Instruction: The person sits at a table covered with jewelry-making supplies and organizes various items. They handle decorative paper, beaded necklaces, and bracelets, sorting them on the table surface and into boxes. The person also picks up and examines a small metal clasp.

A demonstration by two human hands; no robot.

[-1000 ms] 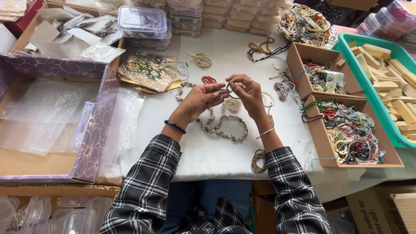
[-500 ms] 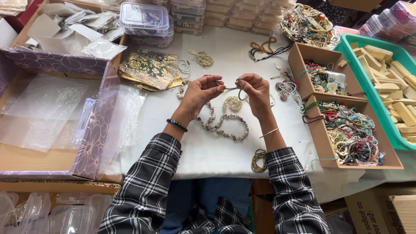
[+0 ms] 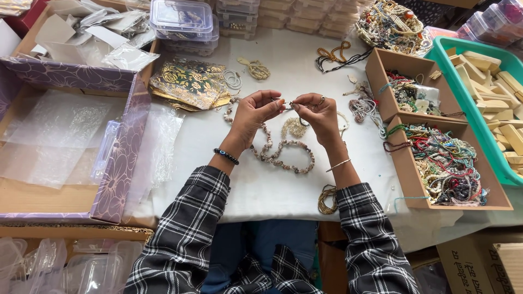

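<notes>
Both hands have lifted slightly and drawn closer together than half a second ago, fingertips now almost meeting above the desk (image 3: 283,190). Left hand (image 3: 256,111) and right hand (image 3: 318,111) each pinch one end of a shell necklace (image 3: 283,158), closed on its small clasp between them; the rest of the strand lies in loops on the white cloth just below the wrists, as before. Two brown cardboard trays (image 3: 406,158) of mixed beaded jewellery sit to the right, one green crate (image 3: 468,117) of wooden pieces beyond them. One gold-patterned pouch (image 3: 188,84) lies to the left, beside one purple floral box (image 3: 117,158).
</notes>
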